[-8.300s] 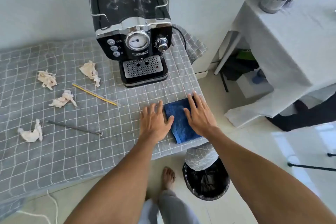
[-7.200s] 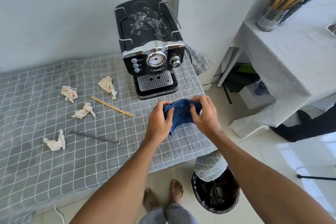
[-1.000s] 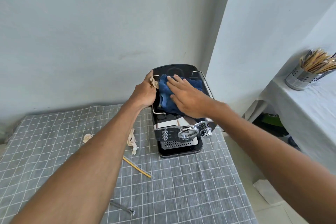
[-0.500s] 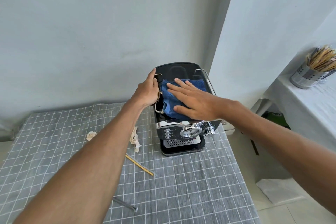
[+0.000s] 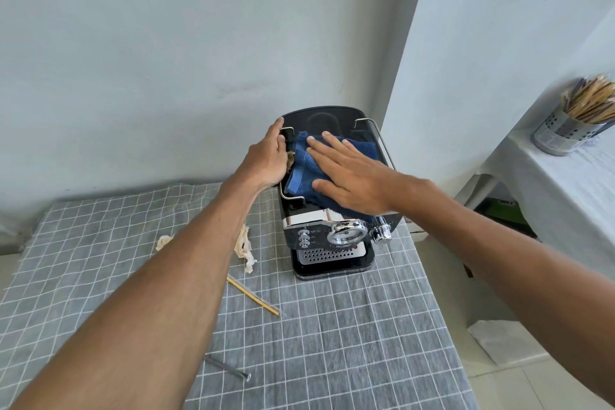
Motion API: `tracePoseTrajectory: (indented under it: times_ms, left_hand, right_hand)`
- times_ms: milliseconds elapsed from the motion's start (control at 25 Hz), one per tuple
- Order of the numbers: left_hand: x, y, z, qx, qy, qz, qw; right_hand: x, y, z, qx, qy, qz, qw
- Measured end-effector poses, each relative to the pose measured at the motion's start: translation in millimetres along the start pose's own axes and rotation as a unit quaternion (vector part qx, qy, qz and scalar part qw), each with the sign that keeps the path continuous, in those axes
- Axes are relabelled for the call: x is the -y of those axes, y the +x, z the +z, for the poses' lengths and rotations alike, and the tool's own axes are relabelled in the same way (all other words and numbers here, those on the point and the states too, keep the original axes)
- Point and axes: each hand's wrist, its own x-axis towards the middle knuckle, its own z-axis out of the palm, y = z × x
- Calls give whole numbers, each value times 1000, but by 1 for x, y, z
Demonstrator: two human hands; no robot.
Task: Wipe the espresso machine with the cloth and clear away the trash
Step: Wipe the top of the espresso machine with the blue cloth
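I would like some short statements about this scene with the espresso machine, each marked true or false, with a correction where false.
1. The right hand presses the blue cloth flat on top of the espresso machine. True.
2. The left hand rests on the table. False: it holds the machine's left side.
3. A yellow stick lies on the checked tablecloth. True.
4. The cloth is red. False: it is blue.

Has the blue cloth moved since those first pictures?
Yes. It lay on the table's front edge before; now the cloth sits up on top of the espresso machine, under the flat right hand.
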Motion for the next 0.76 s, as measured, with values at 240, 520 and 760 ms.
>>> tracePoseTrajectory:
  times_ms: [240, 520, 760]
  left_hand:
    - [5, 1, 3, -17, -23, 5, 1000]
    - [1, -3, 3, -21, -48, 1, 999]
    - [1, -6, -1, -11, -36, 7, 999]
  right_hand:
    - [14, 43, -6, -57, 53, 130, 988]
    - [14, 48, 4, -117, 121, 156, 973]
    - [-4, 108, -18, -97, 118, 252, 956]
